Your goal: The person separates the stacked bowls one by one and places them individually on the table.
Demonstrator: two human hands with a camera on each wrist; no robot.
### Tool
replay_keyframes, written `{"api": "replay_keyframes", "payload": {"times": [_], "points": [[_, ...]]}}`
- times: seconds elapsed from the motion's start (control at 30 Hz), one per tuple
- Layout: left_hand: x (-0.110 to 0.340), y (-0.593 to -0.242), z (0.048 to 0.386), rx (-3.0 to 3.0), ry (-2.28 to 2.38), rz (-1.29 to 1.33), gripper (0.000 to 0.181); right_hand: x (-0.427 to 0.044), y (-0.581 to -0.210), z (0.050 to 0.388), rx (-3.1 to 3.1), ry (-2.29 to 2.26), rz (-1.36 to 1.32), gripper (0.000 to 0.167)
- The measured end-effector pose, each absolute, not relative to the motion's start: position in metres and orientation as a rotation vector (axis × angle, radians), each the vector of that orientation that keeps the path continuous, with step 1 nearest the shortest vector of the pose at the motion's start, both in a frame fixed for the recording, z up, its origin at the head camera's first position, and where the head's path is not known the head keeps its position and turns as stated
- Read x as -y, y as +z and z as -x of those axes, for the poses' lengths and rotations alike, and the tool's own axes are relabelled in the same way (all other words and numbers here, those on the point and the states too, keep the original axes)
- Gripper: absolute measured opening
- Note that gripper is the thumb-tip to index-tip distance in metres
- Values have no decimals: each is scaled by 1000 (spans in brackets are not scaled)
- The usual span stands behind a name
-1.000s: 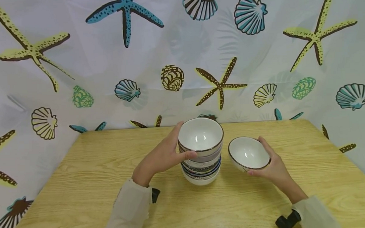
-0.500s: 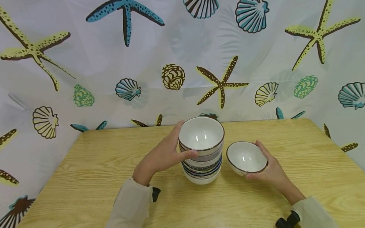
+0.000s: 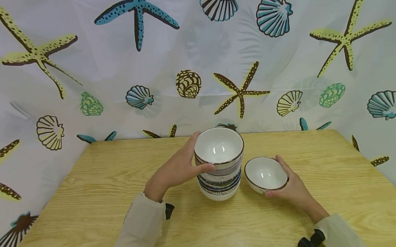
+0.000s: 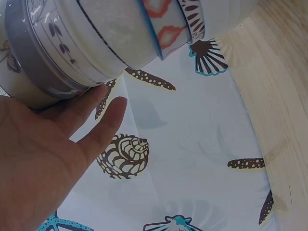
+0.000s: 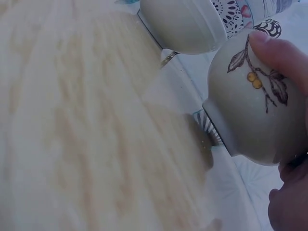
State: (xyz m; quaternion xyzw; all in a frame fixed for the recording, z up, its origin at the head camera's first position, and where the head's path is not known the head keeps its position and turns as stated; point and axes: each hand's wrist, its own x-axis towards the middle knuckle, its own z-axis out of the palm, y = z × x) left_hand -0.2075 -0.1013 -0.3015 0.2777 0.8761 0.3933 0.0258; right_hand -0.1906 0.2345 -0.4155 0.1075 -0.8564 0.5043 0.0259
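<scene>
A tall stack of bowls (image 3: 218,181) with differing patterns stands mid-table, topped by a white, brown-rimmed bowl (image 3: 219,146). My left hand (image 3: 178,166) holds the stack's upper part from the left, thumb across the front, other fingers partly hidden behind. Its fingers lie along the bowls' sides (image 4: 96,48) in the left wrist view. To the right of the stack, my right hand (image 3: 293,187) grips a white bowl (image 3: 265,174) by its right side, thumb in front. The right wrist view shows a leaf-and-berry branch on this bowl (image 5: 236,110), its foot apart from the tabletop.
The wooden table (image 3: 99,199) reaches back to a pale cloth (image 3: 111,68) printed with starfish and shells, which hangs behind and at both sides. Small black devices are strapped at both wrists, such as the right wrist camera (image 3: 311,239).
My right hand has brought its bowl lower, nearer to me and slightly left toward the stack. The left hand and the stack have stayed in place.
</scene>
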Motion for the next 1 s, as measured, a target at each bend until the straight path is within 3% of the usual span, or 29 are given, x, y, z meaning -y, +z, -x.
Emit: {"api": "replay_keyframes", "payload": {"times": [1.0], "points": [[102,-305,208,-2701,1224,-812,111,-240,-426,191,2647,1608,-444,120]]}}
